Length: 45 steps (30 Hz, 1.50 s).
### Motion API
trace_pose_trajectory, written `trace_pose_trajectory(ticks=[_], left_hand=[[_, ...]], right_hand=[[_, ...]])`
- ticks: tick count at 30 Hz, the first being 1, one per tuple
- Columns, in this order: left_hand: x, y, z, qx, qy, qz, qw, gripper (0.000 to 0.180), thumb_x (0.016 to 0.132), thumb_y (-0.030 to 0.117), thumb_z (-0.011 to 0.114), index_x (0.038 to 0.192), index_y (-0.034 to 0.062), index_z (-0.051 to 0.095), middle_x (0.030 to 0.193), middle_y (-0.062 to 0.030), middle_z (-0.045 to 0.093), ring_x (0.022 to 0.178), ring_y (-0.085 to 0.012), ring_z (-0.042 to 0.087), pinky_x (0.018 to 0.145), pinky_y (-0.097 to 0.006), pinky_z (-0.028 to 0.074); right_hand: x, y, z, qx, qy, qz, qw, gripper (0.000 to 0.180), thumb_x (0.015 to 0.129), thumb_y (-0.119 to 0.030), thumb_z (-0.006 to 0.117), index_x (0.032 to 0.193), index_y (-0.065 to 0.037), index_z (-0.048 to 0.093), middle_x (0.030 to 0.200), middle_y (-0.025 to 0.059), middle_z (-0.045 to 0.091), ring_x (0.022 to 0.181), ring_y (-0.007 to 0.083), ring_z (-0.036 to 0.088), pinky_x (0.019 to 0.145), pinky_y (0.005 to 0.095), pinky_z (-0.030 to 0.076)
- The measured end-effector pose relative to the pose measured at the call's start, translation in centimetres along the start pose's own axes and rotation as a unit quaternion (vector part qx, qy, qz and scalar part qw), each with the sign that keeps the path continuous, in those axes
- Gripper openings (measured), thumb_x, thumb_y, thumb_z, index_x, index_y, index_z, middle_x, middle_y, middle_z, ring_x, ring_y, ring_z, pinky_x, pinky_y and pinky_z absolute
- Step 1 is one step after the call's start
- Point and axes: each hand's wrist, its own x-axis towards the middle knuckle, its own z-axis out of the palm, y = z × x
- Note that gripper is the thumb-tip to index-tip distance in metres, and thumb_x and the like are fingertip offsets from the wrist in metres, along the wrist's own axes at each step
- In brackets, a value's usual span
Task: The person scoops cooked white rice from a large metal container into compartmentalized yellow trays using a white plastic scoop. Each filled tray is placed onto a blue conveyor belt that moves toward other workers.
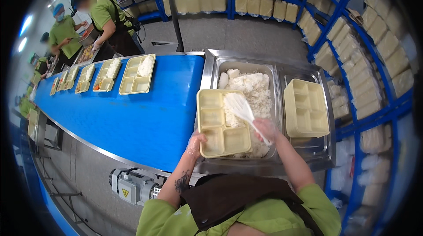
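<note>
My left hand (195, 144), in a clear glove, is closed on the lower left edge of a pale yellow compartment tray (213, 140). The tray is held over a steel pan (272, 117) of cooked white rice (253, 83). In my right hand (265, 130), also gloved, is a white rice paddle (240, 106). Its blade lies against rice in the tray's upper right compartment; the other compartments hold no food. To the right of the pan, a stack of similar trays (306, 108) stands in a second steel well.
A blue conveyor belt (145, 117) runs left, carrying several filled trays (137, 73) along its far side. Co-workers in green shirts (108, 13) stand farther along it. Blue shelves (343, 11) with wrapped tray stacks line the back and right. A motor (132, 186) sits below the belt.
</note>
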Motion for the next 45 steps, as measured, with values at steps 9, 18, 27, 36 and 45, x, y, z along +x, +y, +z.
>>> trace_pose_trajectory(ticks=[9, 18, 27, 36, 45], left_hand=[[-5.9, 4.3, -12.6, -0.056, 0.177, 0.034, 0.982, 0.05, 0.057, 0.01, 0.047, 0.104, -0.0056, 0.053, 0.091, -0.0162, 0.057, 0.079, -0.0291, 0.057, 0.074, -0.039, 0.051], [-10.6, 5.9, -14.0, 0.645, 0.359, 0.274, 0.617, 0.038, 0.075, 0.016, 0.063, 0.111, 0.0063, 0.055, 0.094, -0.0062, 0.058, 0.065, -0.0136, 0.051, 0.055, -0.025, 0.041], [-8.9, 0.2, -10.0, 0.776, 0.302, 0.216, 0.51, 0.033, 0.077, 0.027, 0.061, 0.107, 0.0147, 0.059, 0.111, -0.0147, 0.054, 0.096, -0.0349, 0.051, 0.082, -0.043, 0.04], [1.7, 5.6, -8.6, 0.749, 0.31, 0.212, 0.546, 0.024, 0.079, 0.03, 0.061, 0.098, 0.0167, 0.063, 0.109, -0.0094, 0.057, 0.093, -0.0342, 0.052, 0.079, -0.042, 0.043], [9.4, 9.9, -7.0, 0.754, 0.35, 0.229, 0.506, 0.043, 0.075, 0.023, 0.063, 0.116, 0.0167, 0.053, 0.129, -0.0131, 0.043, 0.102, -0.0357, 0.049, 0.082, -0.042, 0.044]], right_hand=[[-5.5, 6.8, -3.1, 0.111, 0.048, 0.094, 0.988, 0.021, 0.085, -0.014, 0.047, 0.098, 0.0, 0.053, 0.066, 0.0092, 0.055, 0.051, 0.0129, 0.052, 0.042, 0.0244, 0.044], [3.9, 14.1, -0.6, 0.266, 0.106, 0.115, 0.951, 0.008, 0.077, -0.006, 0.046, 0.083, -0.001, 0.048, 0.063, 0.0078, 0.049, 0.044, 0.0133, 0.046, 0.036, 0.0263, 0.037], [13.0, 14.1, -0.1, -0.068, 0.199, 0.035, 0.977, 0.037, 0.079, -0.007, 0.042, 0.116, -0.005, 0.038, 0.076, 0.0193, 0.055, 0.059, 0.025, 0.055, 0.054, 0.0381, 0.046], [2.8, 9.1, 3.0, -0.536, 0.06, 0.074, 0.839, 0.06, 0.085, -0.008, 0.035, 0.14, -0.015, 0.011, 0.096, 0.0253, 0.057, 0.083, 0.0373, 0.059, 0.076, 0.0439, 0.046], [9.0, 4.8, 0.3, -0.371, 0.113, 0.09, 0.917, 0.063, 0.082, -0.012, 0.042, 0.139, -0.017, 0.016, 0.088, 0.0251, 0.057, 0.078, 0.0377, 0.058, 0.072, 0.0425, 0.045]])
